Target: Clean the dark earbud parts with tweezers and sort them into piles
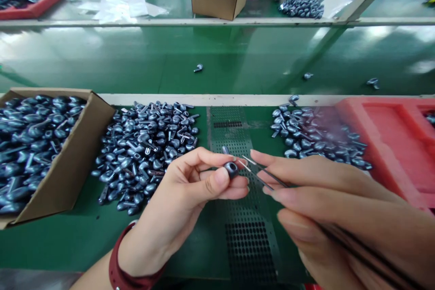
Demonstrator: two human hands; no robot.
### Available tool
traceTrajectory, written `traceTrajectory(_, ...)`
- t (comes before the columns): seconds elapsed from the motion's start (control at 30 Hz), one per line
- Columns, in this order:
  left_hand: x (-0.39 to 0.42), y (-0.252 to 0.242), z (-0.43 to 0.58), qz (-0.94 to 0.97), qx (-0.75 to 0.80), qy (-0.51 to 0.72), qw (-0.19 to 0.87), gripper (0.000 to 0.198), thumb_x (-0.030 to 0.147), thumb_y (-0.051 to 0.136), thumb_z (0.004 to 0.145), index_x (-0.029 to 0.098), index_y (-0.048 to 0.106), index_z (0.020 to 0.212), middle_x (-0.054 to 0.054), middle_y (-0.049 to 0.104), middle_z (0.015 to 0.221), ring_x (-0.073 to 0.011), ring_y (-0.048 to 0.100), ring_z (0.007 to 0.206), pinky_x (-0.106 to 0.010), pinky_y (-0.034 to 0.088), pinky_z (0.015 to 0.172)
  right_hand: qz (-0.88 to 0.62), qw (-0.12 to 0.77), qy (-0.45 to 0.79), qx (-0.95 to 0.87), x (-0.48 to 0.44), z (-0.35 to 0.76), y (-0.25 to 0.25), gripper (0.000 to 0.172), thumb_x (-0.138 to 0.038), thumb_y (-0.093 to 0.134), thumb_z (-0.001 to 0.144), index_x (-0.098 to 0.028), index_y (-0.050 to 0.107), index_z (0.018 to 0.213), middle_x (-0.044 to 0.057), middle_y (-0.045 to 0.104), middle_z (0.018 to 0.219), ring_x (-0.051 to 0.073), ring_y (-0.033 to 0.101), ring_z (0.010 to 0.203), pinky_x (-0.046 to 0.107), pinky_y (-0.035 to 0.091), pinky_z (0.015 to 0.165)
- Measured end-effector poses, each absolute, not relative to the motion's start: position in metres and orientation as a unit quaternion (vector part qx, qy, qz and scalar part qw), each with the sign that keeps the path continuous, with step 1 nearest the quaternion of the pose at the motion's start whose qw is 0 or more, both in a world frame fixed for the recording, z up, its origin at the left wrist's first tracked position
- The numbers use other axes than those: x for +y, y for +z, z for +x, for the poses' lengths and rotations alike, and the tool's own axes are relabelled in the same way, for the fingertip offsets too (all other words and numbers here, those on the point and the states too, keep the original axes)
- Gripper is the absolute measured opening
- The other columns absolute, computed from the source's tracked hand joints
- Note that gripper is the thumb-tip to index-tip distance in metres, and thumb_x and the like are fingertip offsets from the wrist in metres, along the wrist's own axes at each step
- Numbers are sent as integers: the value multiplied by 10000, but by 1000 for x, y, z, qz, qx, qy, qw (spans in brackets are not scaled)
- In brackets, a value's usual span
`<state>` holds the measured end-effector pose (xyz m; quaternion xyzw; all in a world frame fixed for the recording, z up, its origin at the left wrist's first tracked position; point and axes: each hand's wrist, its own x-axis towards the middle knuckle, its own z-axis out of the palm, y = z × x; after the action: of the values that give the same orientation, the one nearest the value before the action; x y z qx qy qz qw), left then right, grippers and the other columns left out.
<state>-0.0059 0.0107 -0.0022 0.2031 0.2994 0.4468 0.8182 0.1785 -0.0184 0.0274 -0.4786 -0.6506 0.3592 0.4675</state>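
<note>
Between thumb and fingers, my left hand (200, 181) pinches a dark blue earbud (231, 170), its round opening turned toward me and its stem pointing up and away. My right hand (326, 195) is closed around black tweezers (268, 176). The pale tweezer tips sit slightly apart, just right of the earbud; whether they touch it I cannot tell. Below both hands lies a perforated metal strip (249, 231) set on the green bench. A large pile of earbuds (149, 145) spreads left of my left hand, and a smaller pile (302, 133) lies beyond my right hand.
A cardboard box (71, 163) full of earbuds stands at the left, a red foam tray (390, 140) at the right. Past a white rail, the green belt (136, 59) carries a few loose earbuds. Across it, a person in pink sits behind another cardboard box (215, 4).
</note>
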Motion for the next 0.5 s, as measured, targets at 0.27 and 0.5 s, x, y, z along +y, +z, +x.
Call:
traceTrajectory(0.27, 9, -2, -3, 222, 313, 447, 808, 121, 60, 695, 776, 176, 725, 795, -13, 769, 900, -95, 714, 753, -151, 558, 733, -477, 410, 290, -722, -20, 179, 26, 213, -174, 616, 821, -301, 673, 982, -21, 737, 1026, 198, 706, 890, 258, 589, 778)
traceTrajectory(0.5, 9, 2, -4, 225, 322, 462, 795, 128, 43, 696, 772, 165, 728, 795, 11, 772, 834, -73, 711, 710, -94, 541, 659, -444, 457, 345, -689, -24, 173, 16, 544, -3, 693, 694, -373, 684, 1094, -52, 725, 1081, 206, 683, 1005, 280, 562, 890)
